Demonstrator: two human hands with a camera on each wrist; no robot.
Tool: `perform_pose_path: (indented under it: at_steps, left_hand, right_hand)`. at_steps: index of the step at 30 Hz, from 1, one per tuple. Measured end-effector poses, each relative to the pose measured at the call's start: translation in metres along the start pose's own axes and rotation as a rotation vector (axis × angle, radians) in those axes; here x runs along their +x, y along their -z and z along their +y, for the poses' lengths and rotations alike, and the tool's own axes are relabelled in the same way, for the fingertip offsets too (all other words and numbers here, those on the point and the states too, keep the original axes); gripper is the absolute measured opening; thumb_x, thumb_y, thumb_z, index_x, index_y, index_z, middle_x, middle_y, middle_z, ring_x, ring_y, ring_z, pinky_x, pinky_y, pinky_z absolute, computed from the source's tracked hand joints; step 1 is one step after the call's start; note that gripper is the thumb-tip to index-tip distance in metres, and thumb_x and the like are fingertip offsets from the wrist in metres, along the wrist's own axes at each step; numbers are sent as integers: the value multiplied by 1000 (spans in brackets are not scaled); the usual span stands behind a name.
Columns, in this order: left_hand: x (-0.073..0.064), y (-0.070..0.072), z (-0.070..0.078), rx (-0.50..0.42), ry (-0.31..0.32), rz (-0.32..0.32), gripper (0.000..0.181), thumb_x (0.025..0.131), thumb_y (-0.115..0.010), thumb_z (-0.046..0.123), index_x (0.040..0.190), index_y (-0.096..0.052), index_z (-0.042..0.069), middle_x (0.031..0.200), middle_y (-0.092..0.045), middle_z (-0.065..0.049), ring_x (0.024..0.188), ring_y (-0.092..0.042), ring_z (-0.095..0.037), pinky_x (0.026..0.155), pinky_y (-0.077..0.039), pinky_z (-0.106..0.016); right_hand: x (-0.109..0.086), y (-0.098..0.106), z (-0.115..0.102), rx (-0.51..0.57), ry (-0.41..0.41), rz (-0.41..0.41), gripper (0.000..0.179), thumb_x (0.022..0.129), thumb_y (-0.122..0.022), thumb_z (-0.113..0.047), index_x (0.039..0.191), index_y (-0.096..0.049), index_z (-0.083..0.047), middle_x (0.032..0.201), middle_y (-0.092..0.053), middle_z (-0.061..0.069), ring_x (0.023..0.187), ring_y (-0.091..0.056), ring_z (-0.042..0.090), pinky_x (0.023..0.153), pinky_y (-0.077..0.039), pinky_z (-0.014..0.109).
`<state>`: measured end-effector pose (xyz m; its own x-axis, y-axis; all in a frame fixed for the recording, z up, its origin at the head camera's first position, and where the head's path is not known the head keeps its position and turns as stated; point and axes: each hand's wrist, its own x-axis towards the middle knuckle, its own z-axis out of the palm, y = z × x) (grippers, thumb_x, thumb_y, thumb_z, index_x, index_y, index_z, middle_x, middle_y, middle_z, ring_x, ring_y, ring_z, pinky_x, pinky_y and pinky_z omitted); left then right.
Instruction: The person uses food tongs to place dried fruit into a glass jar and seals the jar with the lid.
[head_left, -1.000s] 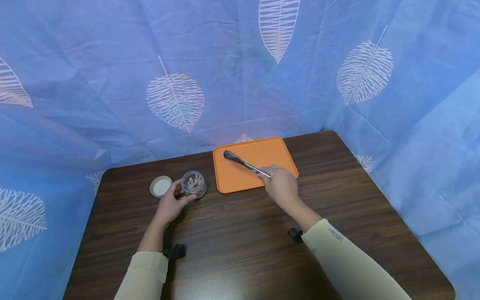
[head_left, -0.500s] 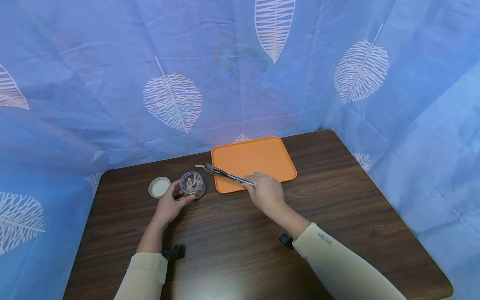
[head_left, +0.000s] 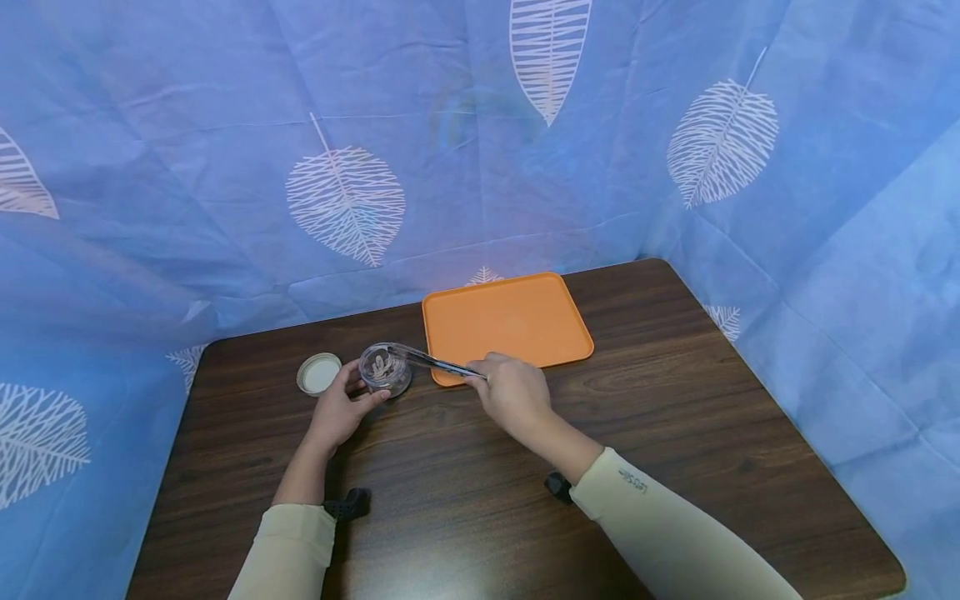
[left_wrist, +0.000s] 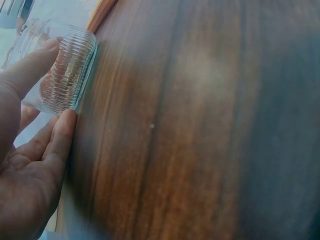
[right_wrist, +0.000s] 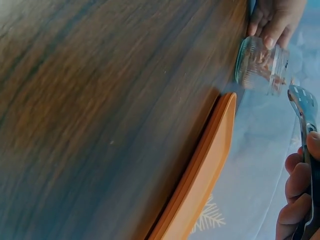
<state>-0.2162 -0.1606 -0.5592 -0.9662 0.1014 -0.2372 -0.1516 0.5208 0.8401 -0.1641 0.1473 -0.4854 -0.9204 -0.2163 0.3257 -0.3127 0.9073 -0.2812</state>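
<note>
A clear glass jar (head_left: 396,383) with ribbed lower walls stands on the table, several pale, curved dried strips (head_left: 384,363) inside. My left hand (head_left: 341,414) grips it from the near left, thumb on the near side. In the left wrist view the thumb lies across the jar (left_wrist: 75,60), fingertips low by its base. My right hand (head_left: 513,393) holds metal tongs (head_left: 435,361) by the handle, their tip over the jar's mouth. In the right wrist view the slotted head of the tongs (right_wrist: 303,102) is just past the rim, a tiny pinkish bit at its end.
An orange tray (head_left: 510,321) lies right of the jar, partly under the tongs and right hand. Left of the jar rests a round lid (head_left: 319,373), its pale inside up. A blue leaf-print cloth (head_left: 450,167) hangs behind the dark wooden table (head_left: 465,483).
The tongs have moved left from above the tray to the jar's mouth. Half a second ago a pale strip stuck out from their tip. The left hand has kept its hold on the jar.
</note>
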Motion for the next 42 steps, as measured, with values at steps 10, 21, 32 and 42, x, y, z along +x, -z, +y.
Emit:
perform_pose_path:
  at_steps: [10, 21, 32, 42]
  left_hand:
    - [2, 0, -1, -5, -4, 3, 90, 99, -81, 45, 171, -31, 24, 165, -51, -17, 152, -52, -38, 119, -51, -57]
    - [2, 0, -1, -12, -3, 2, 90, 100, -81, 43, 171, -31, 22, 165, -51, -18, 151, -52, -40, 119, -52, -56]
    - [2, -1, -3, -17, 3, 2, 91, 99, -80, 44, 172, -30, 22, 164, -51, -20, 148, -55, -41, 117, -54, -54]
    - [0, -2, -3, -1, -10, 2, 92, 98, -81, 48, 171, -31, 23, 161, -54, -20, 146, -58, -42, 115, -56, -54]
  right_hand:
    - [0, -7, -8, 35, 0, -7, 24, 99, -80, -38, 116, -86, -22, 93, -79, -5, 56, -49, 4, 44, -34, 20]
    - [-3, -10, -8, 80, -31, 5, 37, 98, -81, -40, 127, -81, -16, 98, -77, -1, 57, -50, 5, 45, -36, 20]
    - [-3, -5, 7, 95, -108, 9, 44, 101, -78, -43, 133, -78, -14, 102, -77, 4, 62, -58, 10, 49, -41, 24]
    - [-5, 0, 30, 100, -218, -11, 47, 99, -79, -45, 136, -77, -16, 107, -78, 3, 70, -62, 13, 52, -44, 26]
